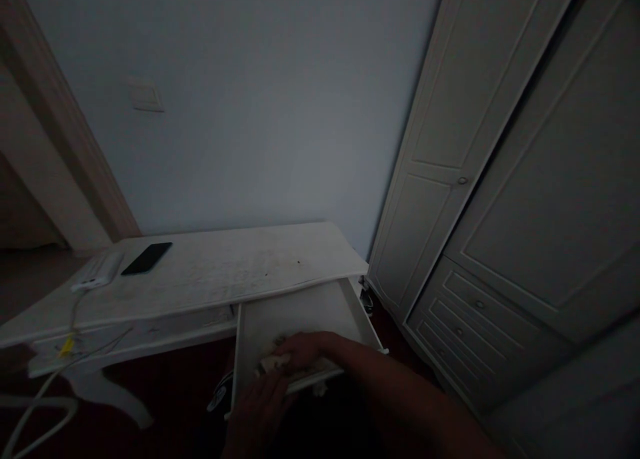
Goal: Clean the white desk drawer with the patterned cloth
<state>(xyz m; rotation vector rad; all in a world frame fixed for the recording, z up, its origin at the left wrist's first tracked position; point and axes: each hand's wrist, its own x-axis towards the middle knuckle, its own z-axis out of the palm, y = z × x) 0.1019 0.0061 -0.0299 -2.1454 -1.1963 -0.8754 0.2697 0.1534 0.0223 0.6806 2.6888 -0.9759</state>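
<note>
A white desk [210, 272] stands against the wall with its right drawer [300, 312] pulled out. My right hand [303, 349] reaches into the drawer and rests, fingers curled, on a pale crumpled cloth [273, 364] near the drawer's front. My left hand [257, 412] is at the drawer's front edge, just below the cloth; its fingers are dark and hard to read. The room is dim.
A black phone [147, 258] and a white power bank [97, 272] with a cable [35, 399] lie on the desk's left end. A white wardrobe [500, 199] with drawers stands close on the right. A door frame [65, 126] is at left.
</note>
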